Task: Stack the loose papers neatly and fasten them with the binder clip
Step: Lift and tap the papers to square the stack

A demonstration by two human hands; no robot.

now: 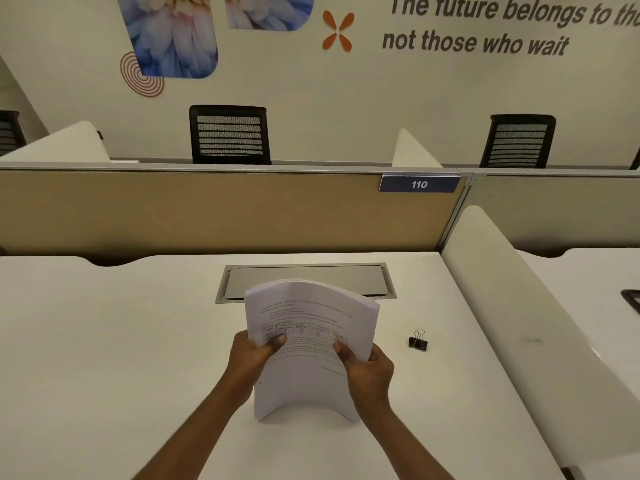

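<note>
Papers [311, 327]: white printed sheets, gathered in one stack, standing on the lower short edge on the desk, bowed so the middle bulges toward the camera. Text lines and a small table on the front sheet; too blurred to read. Top edges fan slightly at the upper right corner. Gripped at both side edges.

Binder clip [418, 340]: black body, silver wire handles, lying on the desk at 3 o'clock from the stack, near but clear of it.

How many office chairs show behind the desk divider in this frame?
3: one chair left of centre, one chair at right, and a third chair cut off at the left edge. More may be hidden beyond the frame.
</note>
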